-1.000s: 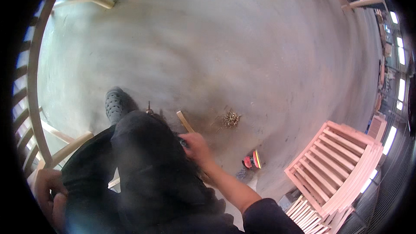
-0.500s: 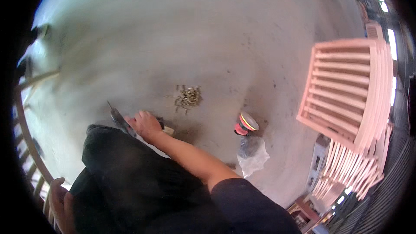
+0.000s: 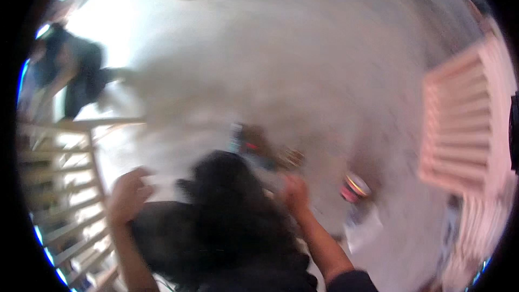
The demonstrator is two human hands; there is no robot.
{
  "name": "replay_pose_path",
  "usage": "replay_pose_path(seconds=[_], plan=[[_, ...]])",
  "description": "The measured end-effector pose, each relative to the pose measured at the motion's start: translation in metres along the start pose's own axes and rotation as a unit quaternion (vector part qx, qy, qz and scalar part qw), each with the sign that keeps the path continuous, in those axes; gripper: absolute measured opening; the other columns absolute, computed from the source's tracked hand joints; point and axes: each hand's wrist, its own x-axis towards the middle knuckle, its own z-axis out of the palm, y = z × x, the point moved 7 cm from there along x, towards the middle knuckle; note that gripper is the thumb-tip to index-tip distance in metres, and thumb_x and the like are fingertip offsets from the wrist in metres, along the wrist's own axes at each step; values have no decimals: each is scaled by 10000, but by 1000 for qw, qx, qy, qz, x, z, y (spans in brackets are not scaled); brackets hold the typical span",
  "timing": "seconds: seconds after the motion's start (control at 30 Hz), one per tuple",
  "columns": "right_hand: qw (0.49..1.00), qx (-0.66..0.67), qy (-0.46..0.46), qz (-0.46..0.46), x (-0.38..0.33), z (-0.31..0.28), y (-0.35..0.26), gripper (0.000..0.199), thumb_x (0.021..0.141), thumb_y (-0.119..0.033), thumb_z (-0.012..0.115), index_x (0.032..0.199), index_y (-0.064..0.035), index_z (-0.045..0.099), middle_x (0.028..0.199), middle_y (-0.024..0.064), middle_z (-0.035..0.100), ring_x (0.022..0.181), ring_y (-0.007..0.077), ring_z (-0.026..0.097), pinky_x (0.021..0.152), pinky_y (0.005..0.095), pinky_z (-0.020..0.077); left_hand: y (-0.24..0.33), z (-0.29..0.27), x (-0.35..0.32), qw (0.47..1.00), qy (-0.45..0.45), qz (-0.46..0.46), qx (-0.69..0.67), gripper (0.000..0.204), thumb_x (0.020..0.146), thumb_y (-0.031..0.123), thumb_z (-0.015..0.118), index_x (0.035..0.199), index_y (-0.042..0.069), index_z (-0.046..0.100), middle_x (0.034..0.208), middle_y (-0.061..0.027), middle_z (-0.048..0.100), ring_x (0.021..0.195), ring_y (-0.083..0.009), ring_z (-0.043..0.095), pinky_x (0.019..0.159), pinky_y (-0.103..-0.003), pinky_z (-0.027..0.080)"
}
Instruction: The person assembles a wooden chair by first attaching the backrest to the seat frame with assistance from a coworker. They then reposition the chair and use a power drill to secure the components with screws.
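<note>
My left hand (image 3: 130, 194) is raised beside a slatted wooden frame (image 3: 62, 200) at the left, its blurred fingers curved and apart with nothing seen in them. Lower in the middle, my right hand (image 3: 294, 192) is closed beside my dark-clothed leg (image 3: 227, 205). Blur hides what its fingers hold, if anything. Just beyond the leg is a smeared dark tool (image 3: 251, 143) with a red spot and a teal end; whether the right hand touches it I cannot tell. A small heap of brass-coloured pieces, like screws (image 3: 292, 158), lies on the floor past the right hand.
A red sander with a yellow-rimmed disc (image 3: 356, 188) lies right of my right hand, a clear plastic bag (image 3: 363, 230) by it. Stacked pinkish slatted wooden panels (image 3: 459, 124) stand at the right. A person in dark clothes (image 3: 81, 70) is at the far left.
The view has swung left, bringing the person and more of the slatted frame into sight. My left hand has risen from the lower left. My right arm no longer reaches across my leg.
</note>
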Motion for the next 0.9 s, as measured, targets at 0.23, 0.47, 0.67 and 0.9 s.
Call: replay_pose_path(seconds=[0.23, 0.47, 0.67, 0.9], plan=[[962, -158, 111, -191, 60, 22, -55, 515, 856, -88, 670, 1352, -36, 541, 1242, 158, 603, 1129, 311, 584, 948, 441, 494, 76, -8, -11, 984, -131, 117, 40, 442, 901, 348, 707, 1237, 69, 636, 1028, -152, 710, 1012, -332, 669, 892, -432, 521], [985, -122, -121, -3, 119, 67, -86, 908, 800, -258, 787, 1542, -86, 293, 1269, 219, 546, 1161, 384, 536, 1008, 481, 439, 11, -7, -57, 989, -149, -18, -3, 415, 947, 367, 658, 1200, 38, 637, 1004, -176, 706, 994, -353, 665, 867, -435, 527], [976, -211, -43, -43, 121, 76, -72, 1043, 729, -393, 833, 1561, -138, 258, 1194, 191, 576, 1119, 385, 560, 945, 509, 467, -26, 4, -99, 992, -65, -57, -94, 501, 944, 391, 652, 1277, 27, 569, 953, -179, 712, 941, -379, 667, 828, -441, 532], [961, -257, -100, -33, 124, 87, -64, 1070, 761, -390, 840, 1582, -119, 211, 1306, 186, 552, 1170, 345, 556, 989, 472, 459, -170, 17, -114, 959, 80, -231, -145, 1113, 901, 504, 695, 1491, -168, 33, 844, -190, 711, 767, -327, 691, 709, -384, 545]])
